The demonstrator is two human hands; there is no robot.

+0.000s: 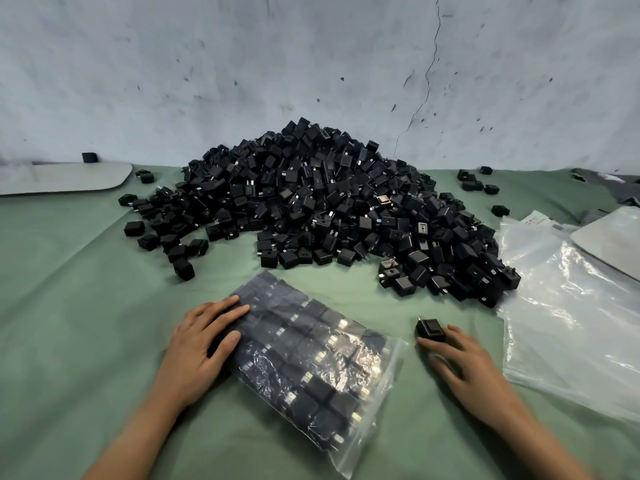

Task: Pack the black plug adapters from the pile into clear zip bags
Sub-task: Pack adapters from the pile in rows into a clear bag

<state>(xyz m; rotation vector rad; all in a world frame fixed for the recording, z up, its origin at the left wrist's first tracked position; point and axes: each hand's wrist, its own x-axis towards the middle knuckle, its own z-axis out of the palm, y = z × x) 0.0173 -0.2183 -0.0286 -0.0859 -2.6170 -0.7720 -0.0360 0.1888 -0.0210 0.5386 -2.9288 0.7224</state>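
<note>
- Head view: the left hand (204,337) lies flat, fingers straight, on the near-left edge of the filled zip bag (311,362). It presses rather than grips, probably to pin the slippery bag to the green cloth (86,306) and keep its rows level.
- The right hand (464,358) is well apart from the left, just right of the bag. Its thumb and forefinger appear to pinch a single adapter (430,329) resting on the cloth. The hand is blurred, so how firm the hold is I cannot tell.
- Inside the bag the adapters sit in neat rows, prongs mostly toward the right, which packs them flat. A clear, unfilled margin shows at the bag's near-right end. Whether the zip there is sealed cannot be made out.
- The pile (329,209) of loose black adapters heaps against the wall (311,64) directly beyond the bag, within easy reach of both hands. A few strays (474,183) lie off to its right.
- Empty clear bags (571,323) are stacked on the right, beside the right hand, handy for the next fill.
- A grey board (62,176) rests at far left, away from the work.
- Judging by its fullness, this bag is near completion, and the single adapter is likely a last piece.
</note>
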